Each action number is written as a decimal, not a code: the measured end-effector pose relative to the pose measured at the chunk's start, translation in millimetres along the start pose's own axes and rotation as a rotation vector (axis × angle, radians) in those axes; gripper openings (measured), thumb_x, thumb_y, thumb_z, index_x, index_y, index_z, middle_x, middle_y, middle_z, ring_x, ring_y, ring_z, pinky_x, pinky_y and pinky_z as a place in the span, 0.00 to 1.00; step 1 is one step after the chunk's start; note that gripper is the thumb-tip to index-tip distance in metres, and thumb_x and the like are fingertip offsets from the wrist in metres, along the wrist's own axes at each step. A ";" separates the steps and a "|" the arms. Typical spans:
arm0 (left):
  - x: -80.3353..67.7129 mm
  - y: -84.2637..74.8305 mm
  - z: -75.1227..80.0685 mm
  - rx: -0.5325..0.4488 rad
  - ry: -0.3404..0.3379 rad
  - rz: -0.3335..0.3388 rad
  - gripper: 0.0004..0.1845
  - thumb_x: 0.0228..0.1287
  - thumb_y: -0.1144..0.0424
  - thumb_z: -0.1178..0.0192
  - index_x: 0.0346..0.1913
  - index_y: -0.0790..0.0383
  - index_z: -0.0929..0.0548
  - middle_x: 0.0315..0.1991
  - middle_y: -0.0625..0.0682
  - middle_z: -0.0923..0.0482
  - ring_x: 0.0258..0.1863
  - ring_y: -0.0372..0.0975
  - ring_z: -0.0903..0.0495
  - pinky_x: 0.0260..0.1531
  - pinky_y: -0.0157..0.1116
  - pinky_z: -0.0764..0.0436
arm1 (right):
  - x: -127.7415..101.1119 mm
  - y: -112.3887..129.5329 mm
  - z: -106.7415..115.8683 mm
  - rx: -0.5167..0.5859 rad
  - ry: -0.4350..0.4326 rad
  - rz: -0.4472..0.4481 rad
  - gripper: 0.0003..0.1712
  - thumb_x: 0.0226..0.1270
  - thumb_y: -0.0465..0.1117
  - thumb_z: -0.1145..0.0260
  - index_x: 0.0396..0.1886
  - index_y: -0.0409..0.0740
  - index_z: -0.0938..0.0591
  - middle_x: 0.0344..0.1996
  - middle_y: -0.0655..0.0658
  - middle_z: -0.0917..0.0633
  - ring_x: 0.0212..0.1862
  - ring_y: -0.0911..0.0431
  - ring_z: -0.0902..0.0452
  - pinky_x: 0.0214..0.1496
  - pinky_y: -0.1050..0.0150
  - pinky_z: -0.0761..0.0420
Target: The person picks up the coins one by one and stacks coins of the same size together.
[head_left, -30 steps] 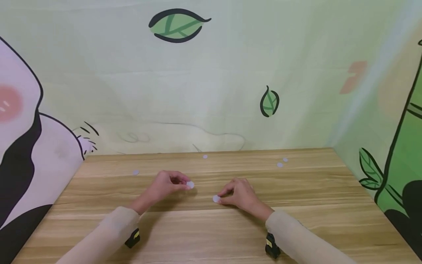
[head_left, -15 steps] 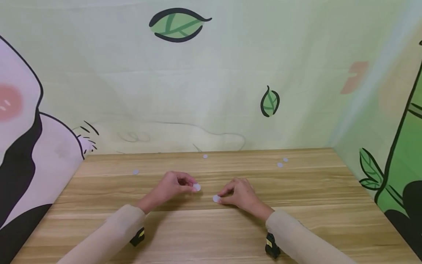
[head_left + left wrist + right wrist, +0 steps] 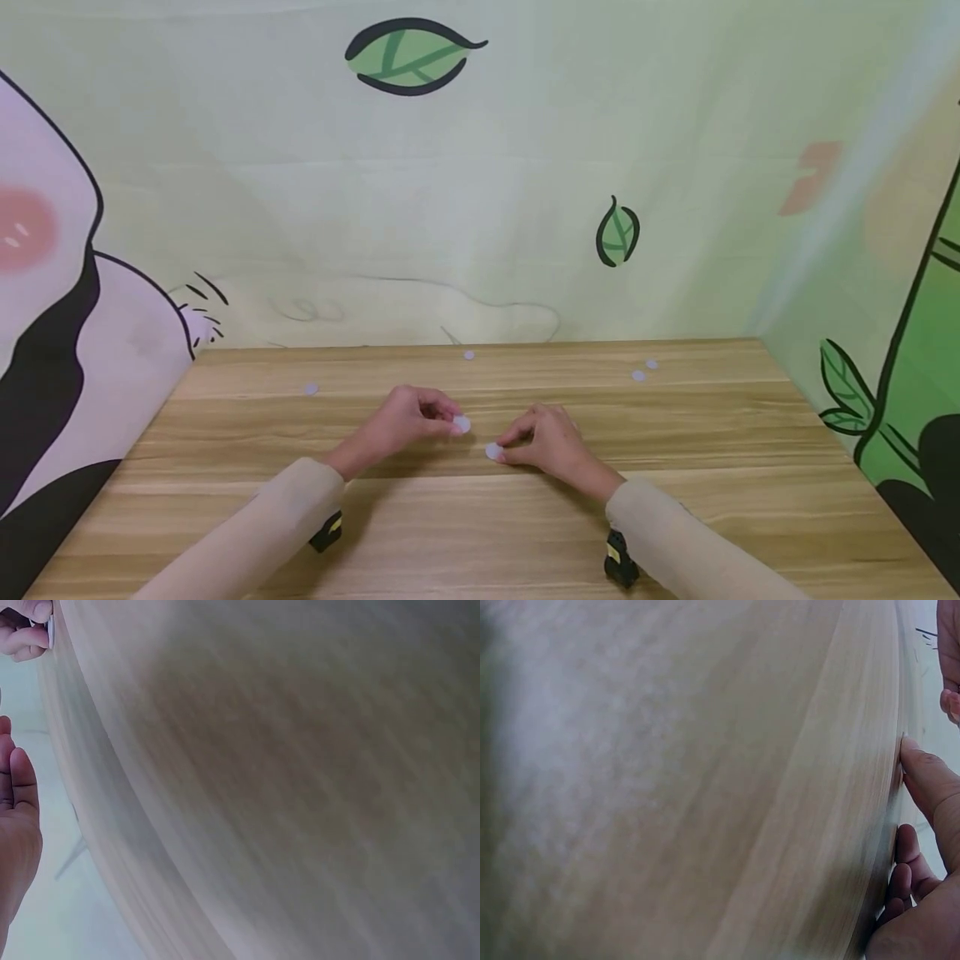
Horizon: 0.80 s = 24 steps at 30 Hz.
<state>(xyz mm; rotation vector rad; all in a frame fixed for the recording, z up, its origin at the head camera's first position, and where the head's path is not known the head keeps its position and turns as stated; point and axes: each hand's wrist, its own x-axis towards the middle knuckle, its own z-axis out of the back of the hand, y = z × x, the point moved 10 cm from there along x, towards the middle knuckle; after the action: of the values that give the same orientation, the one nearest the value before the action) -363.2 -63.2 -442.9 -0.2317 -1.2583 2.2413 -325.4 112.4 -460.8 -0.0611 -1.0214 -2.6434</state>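
Both hands sit mid-worktop [image 3: 675,508], with plenty of bare wood on every side: wide room left and right, a good strip toward the far edge, and more toward the near edge under the sleeves. The left hand [image 3: 408,421] comes in from the near left, fingers [image 3: 442,408] curled, pinching a small white disc [image 3: 461,424] held just above the wood. The right hand [image 3: 551,440] comes from the near right, knuckles up, its fingers pinching a second disc [image 3: 492,451] that lies on the wood. The two discs are near each other, not touching. Four more spare discs lie toward the far edge (one far left [image 3: 311,388], one centre [image 3: 468,355], a pair [image 3: 638,375] far right), well apart from the hands. Wrist views are too blurry to add much.
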 end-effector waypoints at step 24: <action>8.9 -9.2 -15.5 -0.011 0.025 -0.010 0.09 0.57 0.63 0.24 0.38 0.62 0.10 0.32 0.49 0.12 0.31 0.36 0.18 0.32 0.29 0.19 | -0.3 -1.3 0.6 -0.004 0.003 -0.013 0.07 0.52 0.49 0.17 0.31 0.59 0.07 0.32 0.61 0.11 0.38 0.60 0.27 0.41 0.61 0.33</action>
<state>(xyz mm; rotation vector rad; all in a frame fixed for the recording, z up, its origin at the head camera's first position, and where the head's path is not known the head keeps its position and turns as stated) -360.8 -43.2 -442.7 -0.2562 -1.2569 2.2166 -325.6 113.7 -461.2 -0.0513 -1.0187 -2.6566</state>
